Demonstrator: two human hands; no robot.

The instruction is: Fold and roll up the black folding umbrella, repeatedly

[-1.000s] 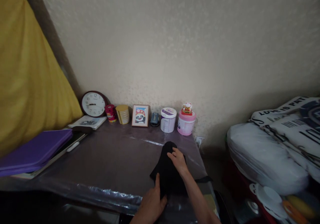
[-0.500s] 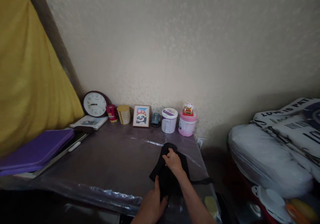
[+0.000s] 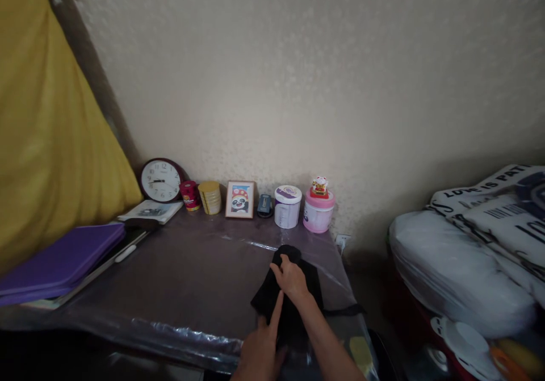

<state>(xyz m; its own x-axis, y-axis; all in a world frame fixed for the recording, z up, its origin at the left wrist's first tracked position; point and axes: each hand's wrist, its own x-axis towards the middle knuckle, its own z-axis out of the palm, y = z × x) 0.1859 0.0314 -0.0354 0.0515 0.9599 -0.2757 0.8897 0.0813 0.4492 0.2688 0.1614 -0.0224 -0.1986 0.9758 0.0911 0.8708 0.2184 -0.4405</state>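
Observation:
A black cloth (image 3: 268,293) lies on the dark table (image 3: 191,273) near its right front corner. My right hand (image 3: 291,279) rests on top of the cloth, fingers curled and pressing its upper left part. My left hand (image 3: 260,350) is at the cloth's near edge, index finger stretched forward onto the fabric, the other fingers partly hidden at the frame's bottom.
Along the wall stand a clock (image 3: 160,180), a red tin (image 3: 189,195), a gold tin (image 3: 209,197), a panda picture (image 3: 239,199), a white tub (image 3: 286,206) and a pink tub (image 3: 318,209). A purple pad (image 3: 59,259) lies left. Bedding (image 3: 460,262) is piled right.
My right hand has slid left and nearer across the cloth. My left index finger now stretches further forward onto the fabric.

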